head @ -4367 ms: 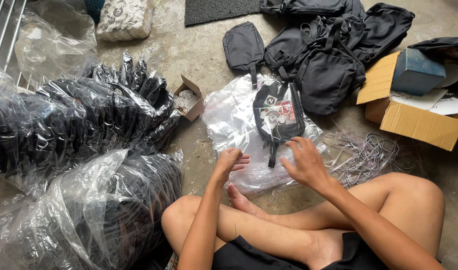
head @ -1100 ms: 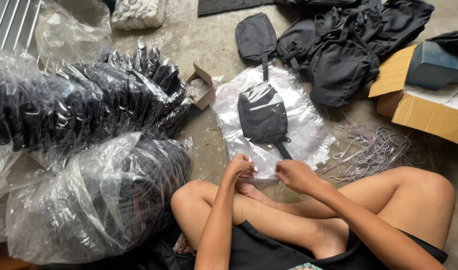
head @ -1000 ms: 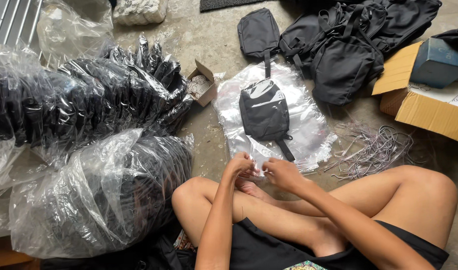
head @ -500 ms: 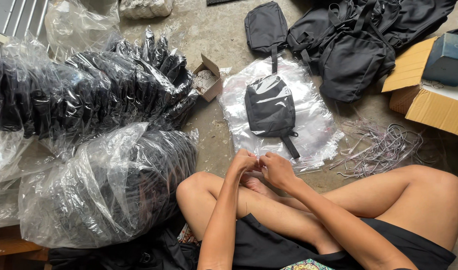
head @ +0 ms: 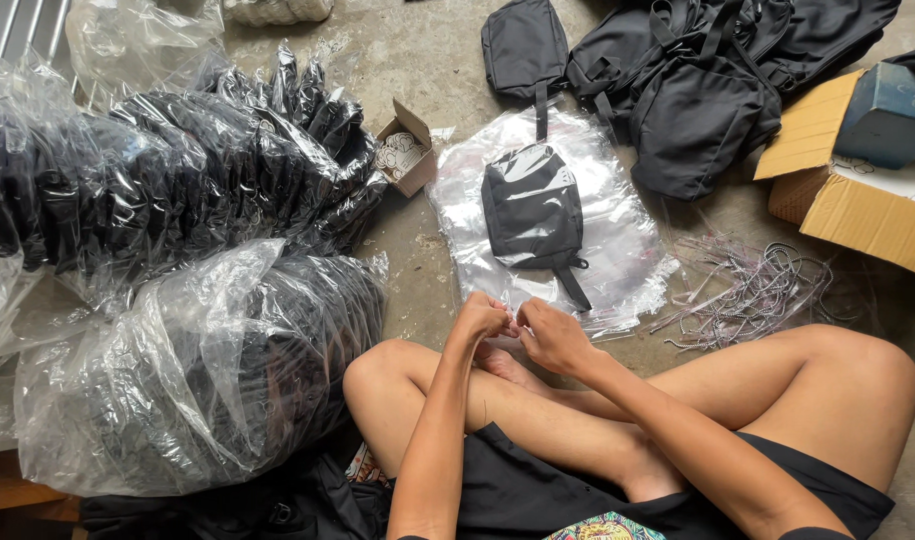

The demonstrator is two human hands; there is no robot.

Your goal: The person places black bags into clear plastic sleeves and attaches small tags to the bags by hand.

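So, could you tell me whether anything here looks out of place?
The cords lie in a loose tangle on the floor beside the plastic bags, and the bagged pouch has its strap sticking out. Nothing looks damaged.

Informal packing workspace on a bare concrete floor [head: 427, 45]: big clear sacks of bagged black pouches [head: 177, 180], pile of unpacked black bags [head: 697, 70], stack of clear poly sleeves [head: 617, 230], loose tag strings [head: 747, 295], open cardboard box [head: 847, 200].
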